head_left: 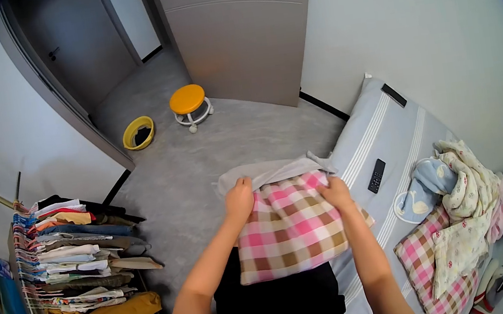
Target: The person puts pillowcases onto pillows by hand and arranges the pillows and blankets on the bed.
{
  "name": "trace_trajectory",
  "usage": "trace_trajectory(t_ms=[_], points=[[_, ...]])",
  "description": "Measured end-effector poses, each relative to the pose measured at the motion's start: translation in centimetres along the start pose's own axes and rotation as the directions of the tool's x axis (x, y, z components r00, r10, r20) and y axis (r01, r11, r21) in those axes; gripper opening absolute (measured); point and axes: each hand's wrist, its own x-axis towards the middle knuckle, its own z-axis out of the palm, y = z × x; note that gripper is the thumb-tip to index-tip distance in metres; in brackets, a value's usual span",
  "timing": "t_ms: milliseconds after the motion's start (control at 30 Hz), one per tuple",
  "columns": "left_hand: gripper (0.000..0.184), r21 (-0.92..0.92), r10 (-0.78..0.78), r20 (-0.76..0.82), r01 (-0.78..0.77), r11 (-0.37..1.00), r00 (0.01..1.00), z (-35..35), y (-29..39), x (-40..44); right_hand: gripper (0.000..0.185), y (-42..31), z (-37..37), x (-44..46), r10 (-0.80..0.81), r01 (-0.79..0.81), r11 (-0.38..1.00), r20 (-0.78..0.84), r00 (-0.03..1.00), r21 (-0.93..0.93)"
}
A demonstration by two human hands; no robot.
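A pink, brown and white checked pillowcase [293,231] hangs in front of my body, between my two hands. Grey cloth [266,171] shows along its far edge; whether it is a lining or a separate piece I cannot tell. My left hand [239,198] is closed on the far left corner, at the seam between check and grey. On the far right corner, my right hand [336,195] grips the same edge, thumb on top. The near edge of the pillowcase hangs over my dark clothing.
To the right is a bed [351,144] with a black remote [376,176], a dark flat object [393,95], a crumpled patterned blanket [468,185] and another checked pillow [422,249]. A clothes rack [82,268] stands left. Ahead are an orange stool [187,99], yellow basin [138,133] and door [241,31].
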Motion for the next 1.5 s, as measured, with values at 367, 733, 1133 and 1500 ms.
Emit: trace_trajectory(t_ms=[367,733,1133,1500], points=[[0.029,-0.557,0.262,-0.197,-0.328,0.763,0.945,1.7,11.0,2.9,0.018,-4.9,-0.8,-4.5,-0.133,0.213,0.804,-0.182,0.974,0.555],[0.056,-0.336,0.630,0.155,-0.559,0.758,0.761,-4.8,11.0,-7.3,0.014,2.2,0.9,-1.9,-0.245,0.255,0.967,-0.243,0.939,0.009],[0.036,-0.321,0.111,-0.357,-0.233,0.918,0.928,-7.6,3.9,2.1,0.045,-4.3,-1.6,-4.0,-0.039,0.060,0.996,-0.266,0.963,0.071],[0.039,-0.143,0.203,-0.498,-0.311,0.940,0.843,-11.2,5.4,9.9,0.052,-10.5,-10.5,-9.1,0.013,-0.030,0.070,0.030,0.999,0.997]])
